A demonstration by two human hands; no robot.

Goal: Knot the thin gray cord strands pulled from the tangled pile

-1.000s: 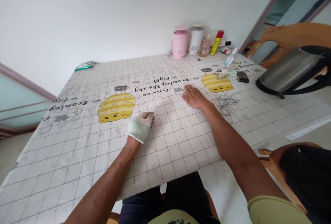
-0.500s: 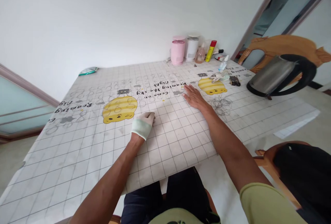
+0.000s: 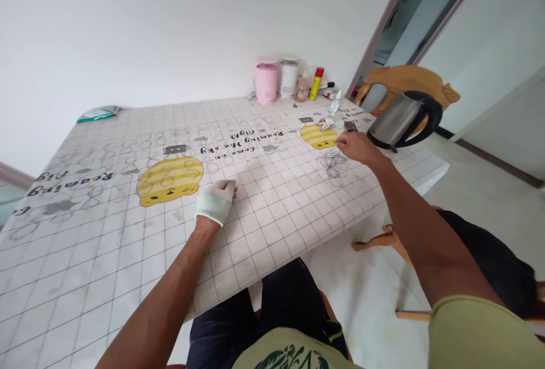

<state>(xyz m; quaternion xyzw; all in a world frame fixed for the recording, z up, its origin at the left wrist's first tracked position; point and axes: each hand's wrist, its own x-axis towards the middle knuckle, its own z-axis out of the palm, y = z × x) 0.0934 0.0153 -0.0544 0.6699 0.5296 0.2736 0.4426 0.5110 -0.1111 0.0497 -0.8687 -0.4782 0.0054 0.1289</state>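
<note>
My left hand (image 3: pixel 216 201), in a white and mint glove, rests closed on the checked tablecloth (image 3: pixel 272 216), beside a printed yellow bear (image 3: pixel 171 180). Whether anything is inside its fingers cannot be made out. Bare and with its fingers drawn together, my right hand (image 3: pixel 355 146) is at the right of the cloth, by a tangle of thin dark strands (image 3: pixel 334 166). What its fingertips hold, if anything, is too small to tell. Just behind it lie a crumpled white glove (image 3: pixel 331 121) and a small dark object (image 3: pixel 351 126).
A steel kettle (image 3: pixel 394 121) stands right of my right hand. Along the wall are a pink container (image 3: pixel 266 82), a white container (image 3: pixel 288 78), a pinkish bottle (image 3: pixel 301 88) and a yellow-red can (image 3: pixel 316 84). A green-white packet (image 3: pixel 99 113) lies back left.
My right hand has moved right, from lying flat with fingers spread to fingers drawn together near the strands. My left hand stays closed on the cloth. The view has turned to the right.
</note>
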